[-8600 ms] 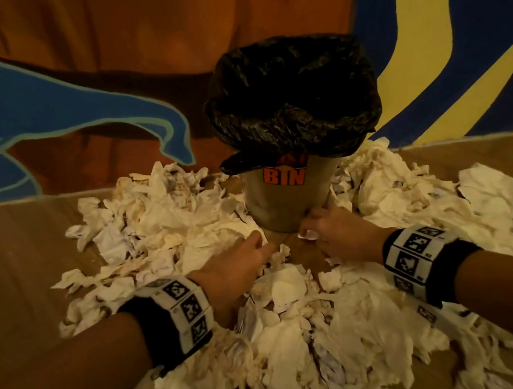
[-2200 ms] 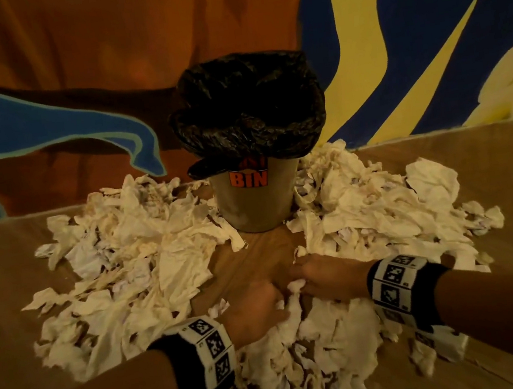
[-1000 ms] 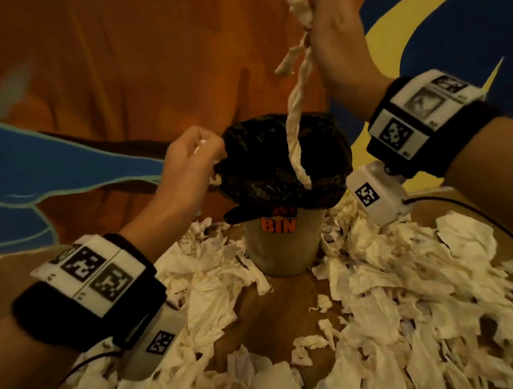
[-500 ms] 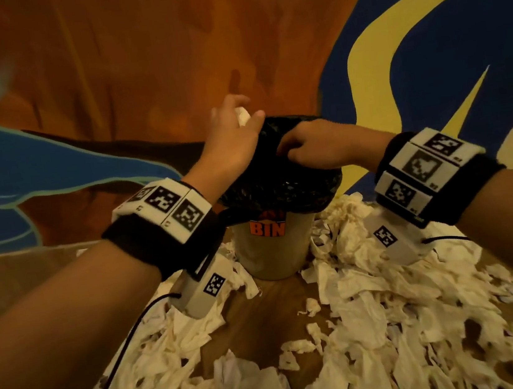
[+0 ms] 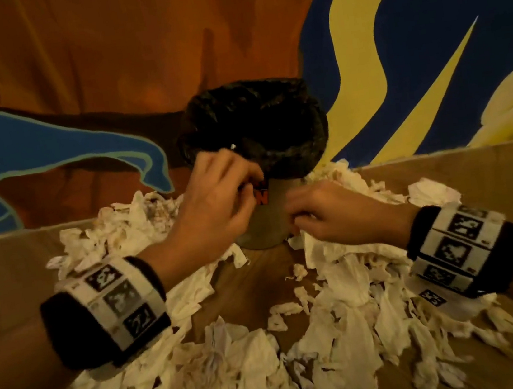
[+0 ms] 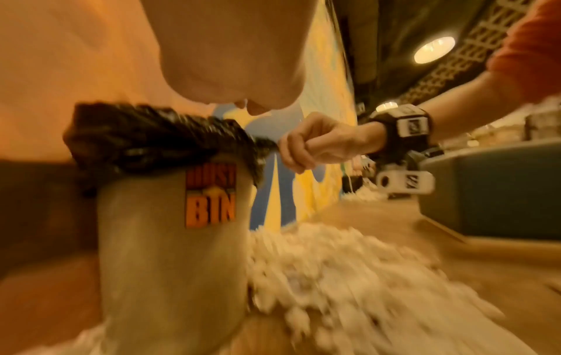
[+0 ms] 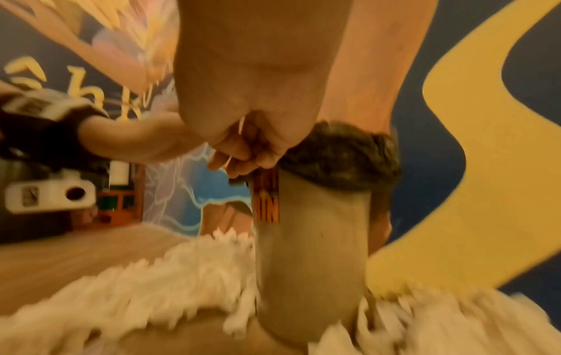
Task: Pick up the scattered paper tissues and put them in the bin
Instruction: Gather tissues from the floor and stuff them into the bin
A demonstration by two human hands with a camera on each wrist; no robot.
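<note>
White tissues (image 5: 342,284) heaped beneath both hands (image 5: 269,205), around bin (image 5: 268,222).

The bin (image 6: 170,252) carries an orange-and-black label (image 6: 211,195) reading "DUST BIN".

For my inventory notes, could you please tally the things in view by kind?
Bin: 1
Black liner: 1
Hands: 2, left hand and right hand
Marker wristbands: 2, left wristband and right wristband
Paper tissues: too many and too overlapped to count
Total: 6, plus the tissues
</note>
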